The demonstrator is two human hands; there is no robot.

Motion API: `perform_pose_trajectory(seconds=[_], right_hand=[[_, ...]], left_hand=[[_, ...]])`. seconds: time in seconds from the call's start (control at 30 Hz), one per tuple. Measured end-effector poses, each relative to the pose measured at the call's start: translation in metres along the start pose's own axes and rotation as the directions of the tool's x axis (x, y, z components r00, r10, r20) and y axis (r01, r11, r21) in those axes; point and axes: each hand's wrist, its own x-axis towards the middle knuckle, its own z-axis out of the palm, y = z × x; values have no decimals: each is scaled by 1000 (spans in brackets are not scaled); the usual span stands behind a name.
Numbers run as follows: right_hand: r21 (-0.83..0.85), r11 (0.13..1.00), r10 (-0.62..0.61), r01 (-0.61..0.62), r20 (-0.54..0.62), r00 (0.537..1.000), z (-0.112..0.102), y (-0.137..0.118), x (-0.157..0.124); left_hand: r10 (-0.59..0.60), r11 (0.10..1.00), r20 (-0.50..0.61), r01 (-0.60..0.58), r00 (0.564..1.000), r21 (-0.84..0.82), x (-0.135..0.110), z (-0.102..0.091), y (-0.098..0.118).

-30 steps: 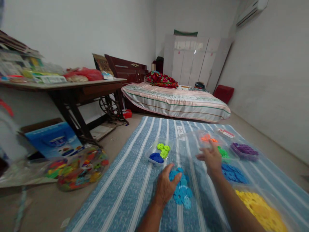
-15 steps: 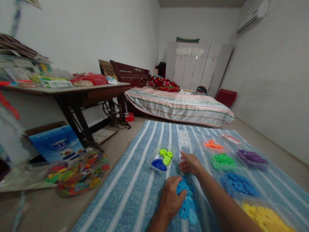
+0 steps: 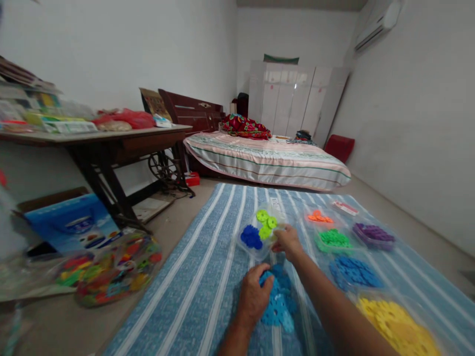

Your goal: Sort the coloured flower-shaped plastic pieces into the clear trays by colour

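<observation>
My right hand [image 3: 287, 241] pinches the right rim of a clear plastic container [image 3: 255, 254]. Inside the container lie dark blue discs [image 3: 251, 237] on the left and several yellow-green notched discs [image 3: 266, 223] on the right. Closer to me, my left hand [image 3: 255, 291] curls its fingers and thumb round the upper left of a group of light blue notched discs [image 3: 275, 310]. The palm side of that hand is hidden, and I cannot tell whether a clear tray lies under these discs.
To the right stand clear containers of orange discs [image 3: 319, 216], green discs [image 3: 334, 238], purple discs [image 3: 373, 232], blue discs [image 3: 356, 272] and yellow discs [image 3: 397, 324]. A striped blue cloth [image 3: 193, 277] lies beneath everything. A bag of colourful toys [image 3: 118, 272] sits on the floor at left.
My right hand has closed on the container rim, and the container is now turned and nearer that hand. My left hand stays at the light blue discs. The view has shifted slightly.
</observation>
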Motion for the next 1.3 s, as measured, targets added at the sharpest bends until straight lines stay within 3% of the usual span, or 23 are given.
perform_pose_trajectory(seconds=[0.13,0.23,0.37,0.5,0.63,0.73,0.87,1.07,1.3], right_hand=[[32,999,-31,35,-105,994,-42,-9,-19],[61,992,-96,106,-153,984,-58,-1,-35],[82,960,-252,267,-161,954,-60,19,-57],[0,919,-390,394,-146,909,-55,34,-75],[-134,864,-501,486,-119,857,-56,38,-82],[-156,851,-521,502,-129,844,-56,33,-80],[-44,893,-448,447,-169,878,-53,22,-68],[291,932,-162,214,-194,968,-32,17,-34],[303,953,10,23,-108,994,4,2,-10]], left_hand=[[-78,993,-52,73,996,-95,7,1,-6],[-173,956,-111,140,979,-257,12,1,-10],[-302,791,-72,208,951,-575,16,-2,-9],[-391,639,29,294,920,-711,15,-8,-3],[-408,632,45,317,912,-707,14,-11,1],[-401,641,48,318,915,-699,15,-12,3],[-359,694,49,302,932,-653,15,-12,3],[-214,854,61,217,975,-474,12,-11,1],[-208,924,-9,193,978,-329,18,-4,-8]])
